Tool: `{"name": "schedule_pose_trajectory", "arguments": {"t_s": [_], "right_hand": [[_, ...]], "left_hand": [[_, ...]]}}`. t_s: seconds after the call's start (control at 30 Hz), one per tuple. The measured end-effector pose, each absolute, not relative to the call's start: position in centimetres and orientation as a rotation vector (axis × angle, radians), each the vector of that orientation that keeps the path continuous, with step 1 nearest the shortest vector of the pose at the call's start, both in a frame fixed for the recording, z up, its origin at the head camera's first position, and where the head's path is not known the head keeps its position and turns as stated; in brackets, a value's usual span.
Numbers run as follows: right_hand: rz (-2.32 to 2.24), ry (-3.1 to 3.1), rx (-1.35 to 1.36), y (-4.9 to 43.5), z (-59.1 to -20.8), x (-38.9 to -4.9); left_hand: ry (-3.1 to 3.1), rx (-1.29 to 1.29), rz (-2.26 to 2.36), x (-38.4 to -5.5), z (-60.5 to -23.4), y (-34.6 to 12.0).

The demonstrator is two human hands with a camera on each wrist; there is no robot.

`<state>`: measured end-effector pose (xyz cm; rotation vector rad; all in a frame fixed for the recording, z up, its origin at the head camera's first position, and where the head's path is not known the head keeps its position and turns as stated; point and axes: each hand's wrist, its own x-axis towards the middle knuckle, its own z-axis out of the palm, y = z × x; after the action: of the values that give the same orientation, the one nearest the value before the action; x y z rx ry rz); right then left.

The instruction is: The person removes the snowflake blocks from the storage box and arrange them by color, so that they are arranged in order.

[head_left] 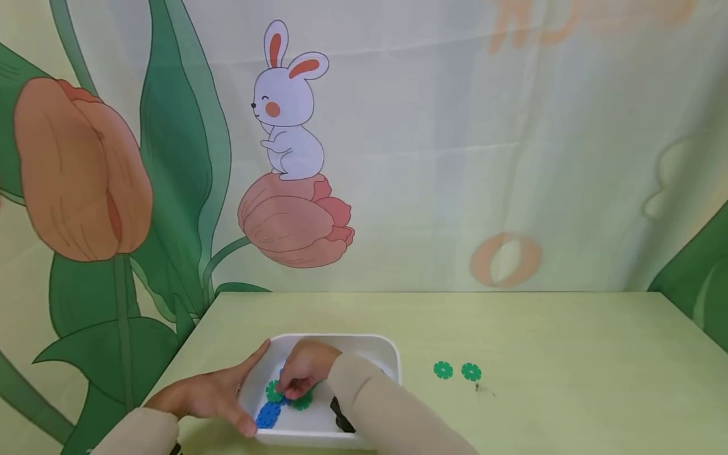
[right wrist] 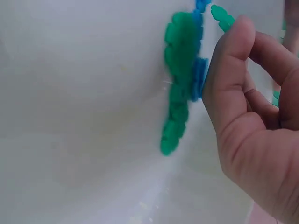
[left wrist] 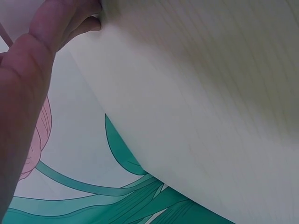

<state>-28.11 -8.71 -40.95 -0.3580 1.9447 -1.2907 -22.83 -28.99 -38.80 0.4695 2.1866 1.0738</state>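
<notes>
My left hand (head_left: pixel 210 395) holds the white tray (head_left: pixel 392 354) at its left side, thumb at the front corner and index finger stretched to the back corner. In the left wrist view, part of this hand (left wrist: pixel 46 51) shows at the upper left. Inside the tray, my right hand (head_left: pixel 309 366) pinches a green snowflake disc (right wrist: pixel 222 17) between thumb and fingers. Below that hand lie another green disc (head_left: pixel 303 402) and several blue discs (head_left: pixel 268 415). Dark pieces (head_left: pixel 340 417) lie in the tray, partly covered by the right sleeve.
Two green discs (head_left: pixel 443 370) lie side by side on the pale green table (head_left: pixel 546 404), to the right of the tray. A small dark mark (head_left: pixel 477 387) shows just below them. Behind the table hangs a cloth (head_left: pixel 398 158) printed with a rabbit and tulips.
</notes>
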Motion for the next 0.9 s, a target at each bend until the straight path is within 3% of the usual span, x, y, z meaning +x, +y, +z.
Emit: {"name": "schedule_pose_trajectory", "arguments": {"t_s": [0.9], "right_hand": [[-1.261,2.158,-0.463,0.8,-33.4,-28.3]], "left_hand": [[2.221,0.404,1.056,-22.9,-39.0,-28.5]]}}
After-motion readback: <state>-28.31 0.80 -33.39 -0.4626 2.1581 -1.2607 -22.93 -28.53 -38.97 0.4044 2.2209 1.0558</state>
